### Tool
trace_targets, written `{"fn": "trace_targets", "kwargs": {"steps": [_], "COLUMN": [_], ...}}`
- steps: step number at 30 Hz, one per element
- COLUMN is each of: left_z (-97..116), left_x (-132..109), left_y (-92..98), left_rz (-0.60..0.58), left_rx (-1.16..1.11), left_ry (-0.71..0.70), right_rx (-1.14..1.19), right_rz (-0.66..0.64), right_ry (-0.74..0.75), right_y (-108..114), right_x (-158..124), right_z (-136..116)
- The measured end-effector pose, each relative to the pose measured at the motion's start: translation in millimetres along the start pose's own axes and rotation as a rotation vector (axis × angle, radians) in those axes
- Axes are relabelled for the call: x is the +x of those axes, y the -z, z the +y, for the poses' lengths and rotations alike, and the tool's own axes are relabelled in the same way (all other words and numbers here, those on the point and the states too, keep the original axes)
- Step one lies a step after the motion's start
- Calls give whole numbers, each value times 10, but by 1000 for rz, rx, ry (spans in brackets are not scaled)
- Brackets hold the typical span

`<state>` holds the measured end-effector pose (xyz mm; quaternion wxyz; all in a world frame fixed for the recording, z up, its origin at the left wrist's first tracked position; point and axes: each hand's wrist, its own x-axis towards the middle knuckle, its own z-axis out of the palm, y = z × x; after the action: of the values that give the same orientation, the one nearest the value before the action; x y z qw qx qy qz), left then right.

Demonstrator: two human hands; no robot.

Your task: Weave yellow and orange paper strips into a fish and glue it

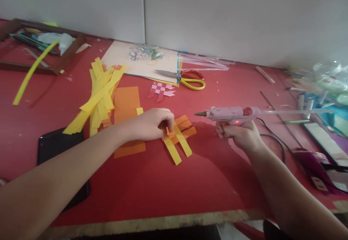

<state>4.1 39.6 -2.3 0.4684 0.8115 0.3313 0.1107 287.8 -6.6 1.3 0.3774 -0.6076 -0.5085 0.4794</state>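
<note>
Orange sheet (pixel 127 100): flat on the red counter (pixel 212 189), its middle crossed by the left forearm.
Weave (pixel 182 139): on the counter, just right of the sheet; orange and yellow strips cross, with two yellow ends pointing toward the near edge.
Left hand (pixel 150 122): reaches across the sheet to its right, thumb and finger closed on an orange strip of the weave.
Right hand (pixel 243 137): well right of the sheet, wrapped round the handle of the glue gun (pixel 225 113).
Glue gun: above the counter, nozzle aimed left toward the sheet, red light lit, clear stick in its rear.
Pink fish (pixel 160 88): beyond the sheet, to its right.
Scissors (pixel 178 76): behind the fish, farther from the sheet, blades toward the left.
Yellow strips (pixel 102 95): heaped crosswise, left of the sheet.
Phone (pixel 49 149): left of the sheet, partly under the forearm.
</note>
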Motion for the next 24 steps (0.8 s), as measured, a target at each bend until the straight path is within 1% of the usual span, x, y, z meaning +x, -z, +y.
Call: {"fn": "trace_targets", "kwargs": {"steps": [2, 4, 9, 11, 15, 19, 24], "left_z": [-5, -9, 17, 28, 14, -35, -62], "left_x": [4, 6, -6, -13, -10, 4, -3], "left_y": [0, 0, 5, 7, 7, 2, 0], "left_rz": [0, 0, -4, -4, 1, 11, 8], "left_rx": [-1, -1, -7, -4, -9, -7, -17], "left_ry": [-6, -5, 11, 11, 6, -26, -41], "right_rx": [28, 30, -143, -165, -156, -193, -263], "right_rz": [-15, -3, 168, 186, 124, 53, 50], "right_ry": [27, 49, 51, 54, 70, 56, 59], "right_y": [-3, 0, 21, 32, 49, 48, 13], "right_x": [3, 8, 16, 16, 11, -4, -31], "right_z": [11, 23, 50, 62, 84, 80, 46]}}
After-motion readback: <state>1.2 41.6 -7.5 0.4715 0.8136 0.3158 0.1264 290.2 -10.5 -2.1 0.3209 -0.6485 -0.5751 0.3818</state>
